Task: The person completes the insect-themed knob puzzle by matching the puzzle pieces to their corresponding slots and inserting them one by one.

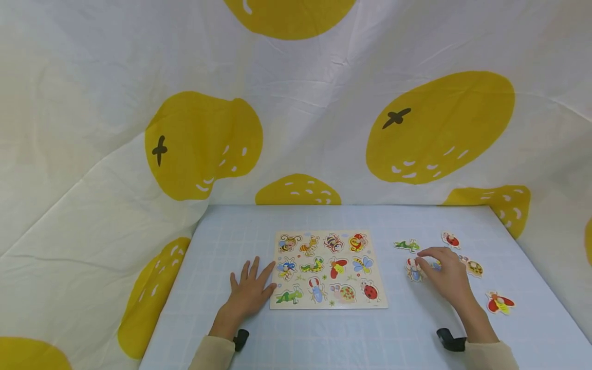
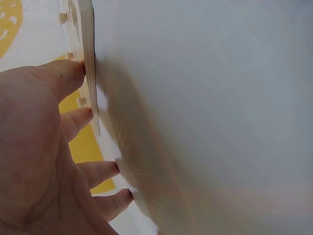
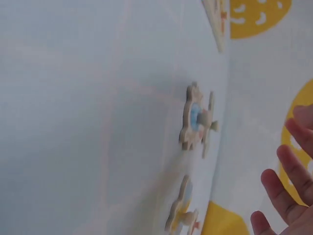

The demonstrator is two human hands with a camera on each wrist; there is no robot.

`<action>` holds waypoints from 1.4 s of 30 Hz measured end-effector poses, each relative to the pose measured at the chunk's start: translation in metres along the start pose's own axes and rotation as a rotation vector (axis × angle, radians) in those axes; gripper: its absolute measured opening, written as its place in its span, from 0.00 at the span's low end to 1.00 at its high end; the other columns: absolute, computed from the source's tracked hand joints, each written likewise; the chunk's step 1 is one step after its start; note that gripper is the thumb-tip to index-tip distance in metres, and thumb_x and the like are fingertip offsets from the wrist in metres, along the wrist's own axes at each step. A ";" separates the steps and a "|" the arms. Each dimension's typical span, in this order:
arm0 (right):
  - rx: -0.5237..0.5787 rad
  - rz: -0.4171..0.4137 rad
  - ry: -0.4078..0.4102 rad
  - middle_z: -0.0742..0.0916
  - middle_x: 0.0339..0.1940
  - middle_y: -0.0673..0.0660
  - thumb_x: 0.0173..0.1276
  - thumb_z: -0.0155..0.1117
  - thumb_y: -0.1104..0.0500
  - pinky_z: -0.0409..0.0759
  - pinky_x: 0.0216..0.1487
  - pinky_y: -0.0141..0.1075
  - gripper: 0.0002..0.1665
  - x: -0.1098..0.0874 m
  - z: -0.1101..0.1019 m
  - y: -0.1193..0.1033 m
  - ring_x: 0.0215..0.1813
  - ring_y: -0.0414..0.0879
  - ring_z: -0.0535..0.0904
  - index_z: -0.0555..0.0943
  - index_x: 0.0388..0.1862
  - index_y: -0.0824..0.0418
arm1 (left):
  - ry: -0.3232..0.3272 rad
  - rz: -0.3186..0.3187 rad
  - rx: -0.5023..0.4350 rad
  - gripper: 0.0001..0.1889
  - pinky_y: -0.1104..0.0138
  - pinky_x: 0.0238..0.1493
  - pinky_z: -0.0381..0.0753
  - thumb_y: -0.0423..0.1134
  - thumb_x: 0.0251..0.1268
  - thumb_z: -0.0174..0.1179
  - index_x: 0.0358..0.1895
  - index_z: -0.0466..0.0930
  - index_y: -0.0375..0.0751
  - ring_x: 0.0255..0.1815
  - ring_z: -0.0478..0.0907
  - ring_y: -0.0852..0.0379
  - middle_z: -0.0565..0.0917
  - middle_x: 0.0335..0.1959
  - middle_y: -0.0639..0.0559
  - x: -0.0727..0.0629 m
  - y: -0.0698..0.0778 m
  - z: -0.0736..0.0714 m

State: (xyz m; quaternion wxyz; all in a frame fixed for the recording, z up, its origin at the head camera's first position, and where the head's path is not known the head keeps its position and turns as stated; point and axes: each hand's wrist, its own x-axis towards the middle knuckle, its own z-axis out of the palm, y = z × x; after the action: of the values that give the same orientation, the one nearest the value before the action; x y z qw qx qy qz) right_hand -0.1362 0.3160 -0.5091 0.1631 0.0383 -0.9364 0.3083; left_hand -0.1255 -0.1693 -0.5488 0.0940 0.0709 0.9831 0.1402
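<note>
Pinching the knob (image 3: pixel 204 118) squarely is advised for the stag-beetle piece (image 1: pixel 413 270) right of the insect puzzle board (image 1: pixel 318 307), with the right hand (image 1: pixel 445 275) held relaxed and empty above it and the board's left edge touched by the splayed left hand (image 1: pixel 247 293).

The left hand (image 1: pixel 251 294) touches the puzzle board (image 1: pixel 324 278); the right hand (image 1: pixel 445 275) hovers by a beetle piece (image 1: pixel 413 270) (a grasshopper piece (image 1: pixel 407 245) lies beyond).

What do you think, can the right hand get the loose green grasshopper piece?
Probably yes: the right hand hovers close by, and nothing covers the green grasshopper piece. The beetle piece lies in front of it, but low on the table, so the hand could likely pass over.
</note>
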 end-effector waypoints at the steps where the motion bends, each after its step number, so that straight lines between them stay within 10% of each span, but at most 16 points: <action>1: -0.011 0.010 0.000 0.85 0.47 0.67 0.68 0.68 0.62 0.69 0.52 0.65 0.09 -0.002 -0.002 0.004 0.55 0.64 0.74 0.86 0.44 0.65 | 0.001 0.002 -0.002 0.32 0.27 0.66 0.37 0.57 0.75 0.53 0.79 0.60 0.56 0.79 0.41 0.32 0.50 0.80 0.37 0.000 0.000 0.000; 18: -0.133 0.356 -0.033 0.75 0.58 0.78 0.72 0.63 0.55 0.58 0.53 0.74 0.18 -0.038 -0.034 0.061 0.61 0.75 0.64 0.83 0.51 0.68 | 0.004 -0.001 -0.009 0.32 0.26 0.66 0.37 0.56 0.75 0.54 0.78 0.60 0.56 0.79 0.41 0.31 0.50 0.80 0.36 -0.002 0.003 -0.004; 42: -0.246 0.881 -0.157 0.76 0.42 0.74 0.71 0.63 0.54 0.65 0.49 0.65 0.26 -0.062 -0.064 0.100 0.51 0.71 0.65 0.74 0.52 0.77 | 0.002 0.005 -0.016 0.33 0.26 0.66 0.36 0.57 0.75 0.54 0.79 0.59 0.57 0.79 0.39 0.32 0.49 0.80 0.37 0.000 -0.001 0.000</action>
State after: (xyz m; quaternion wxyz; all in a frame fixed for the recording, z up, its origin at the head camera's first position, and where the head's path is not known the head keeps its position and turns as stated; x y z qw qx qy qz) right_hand -0.0772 0.4324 -0.5373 -0.0516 -0.3593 -0.9027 0.2311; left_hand -0.1257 -0.1706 -0.5494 0.0934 0.0725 0.9818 0.1486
